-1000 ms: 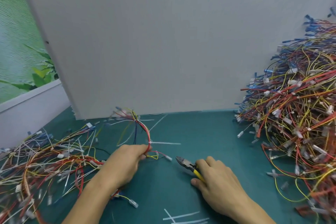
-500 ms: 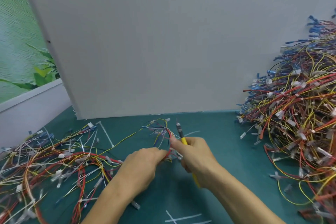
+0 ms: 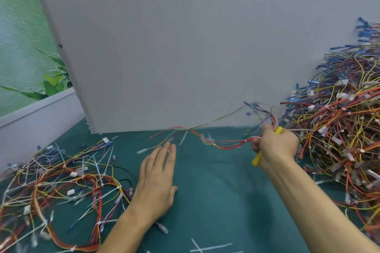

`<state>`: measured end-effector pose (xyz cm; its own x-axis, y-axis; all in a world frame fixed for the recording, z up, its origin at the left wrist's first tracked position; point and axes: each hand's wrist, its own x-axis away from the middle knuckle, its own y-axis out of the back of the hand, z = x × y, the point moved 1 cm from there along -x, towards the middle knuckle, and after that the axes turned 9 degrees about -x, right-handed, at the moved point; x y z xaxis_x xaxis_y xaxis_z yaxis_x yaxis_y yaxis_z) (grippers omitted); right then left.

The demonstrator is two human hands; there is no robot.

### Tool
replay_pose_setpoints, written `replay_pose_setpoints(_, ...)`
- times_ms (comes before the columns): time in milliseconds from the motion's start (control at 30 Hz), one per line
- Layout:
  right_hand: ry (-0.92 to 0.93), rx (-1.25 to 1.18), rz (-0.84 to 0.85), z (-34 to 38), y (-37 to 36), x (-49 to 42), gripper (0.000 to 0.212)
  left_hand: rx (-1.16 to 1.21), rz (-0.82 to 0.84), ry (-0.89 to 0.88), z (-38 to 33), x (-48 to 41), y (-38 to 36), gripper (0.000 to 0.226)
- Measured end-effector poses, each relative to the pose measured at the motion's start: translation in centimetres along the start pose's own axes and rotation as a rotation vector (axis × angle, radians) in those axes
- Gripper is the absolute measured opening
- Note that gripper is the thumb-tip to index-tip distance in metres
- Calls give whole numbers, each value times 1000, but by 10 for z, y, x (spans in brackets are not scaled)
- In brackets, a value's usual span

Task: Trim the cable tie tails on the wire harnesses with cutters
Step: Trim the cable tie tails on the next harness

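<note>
My right hand [image 3: 275, 146] grips the yellow-handled cutters [image 3: 258, 159] together with one end of a wire harness [image 3: 224, 144], right beside the big pile. The harness is red, yellow and blue, and it trails blurred through the air to the left, its loose ends near the board's foot. The cutter jaws are hidden behind my fingers. My left hand [image 3: 157, 178] hovers flat over the green mat [image 3: 216, 191] with straight fingers, holding nothing.
A tall heap of wire harnesses [image 3: 339, 125] fills the right side. A flatter spread of harnesses with white cable ties [image 3: 61, 187] lies at the left. A grey board [image 3: 185, 47] stands upright behind. Cut tie tails [image 3: 207, 247] lie near the front edge.
My left hand has let go of the harness and opened flat. My right hand swung right toward the big pile, carrying the harness along with the cutters.
</note>
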<state>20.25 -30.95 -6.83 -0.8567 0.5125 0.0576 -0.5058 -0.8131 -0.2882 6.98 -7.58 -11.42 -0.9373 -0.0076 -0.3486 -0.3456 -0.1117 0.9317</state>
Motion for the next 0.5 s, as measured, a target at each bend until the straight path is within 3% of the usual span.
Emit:
replay_pose_setpoints(100,-28,79,20,-5,13,-6,24,-45,123,78,8,0,-7,85)
replay_pose_setpoints(233,-54,139,100,-10,25,7,23,-39,395,198,24,4,-8,83)
replay_pose_setpoints(400,-265,40,323,-9,39,41,18,-146,550,312,69,11,-1,74)
replay_pose_setpoints(500,-398,177,498,-5,52,58,17,-166,631,377,84,12,5,68)
